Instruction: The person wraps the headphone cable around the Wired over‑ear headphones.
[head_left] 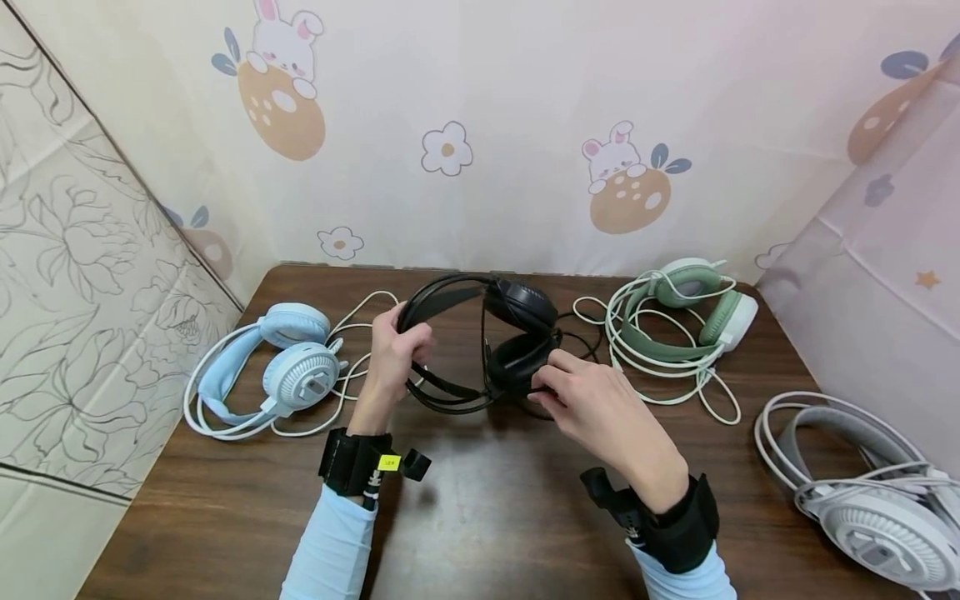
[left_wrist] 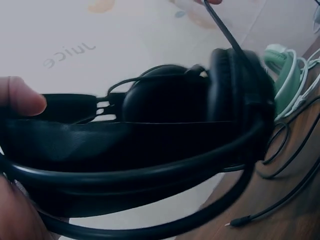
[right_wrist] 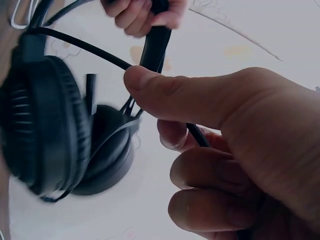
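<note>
A pair of black over-ear headphones (head_left: 522, 307) is held above the table in the head view, ear cups to the right. My left hand (head_left: 390, 354) grips its headband, with the thumb (left_wrist: 25, 97) on the band in the left wrist view. Beside the ear cups, my right hand (head_left: 603, 408) pinches a black cord (right_wrist: 87, 46) between thumb and forefinger; its other fingers are curled. In the left wrist view, the black cable's plug (left_wrist: 241, 221) lies over the brown table, away from both hands.
Light blue headphones (head_left: 303, 377) lie on the brown table (head_left: 480, 517) at left. Green-and-white headphones (head_left: 663, 350) with a looped white cable lie at back right, and grey-white headphones (head_left: 885, 529) at front right. A printed curtain (head_left: 517, 92) hangs behind the table.
</note>
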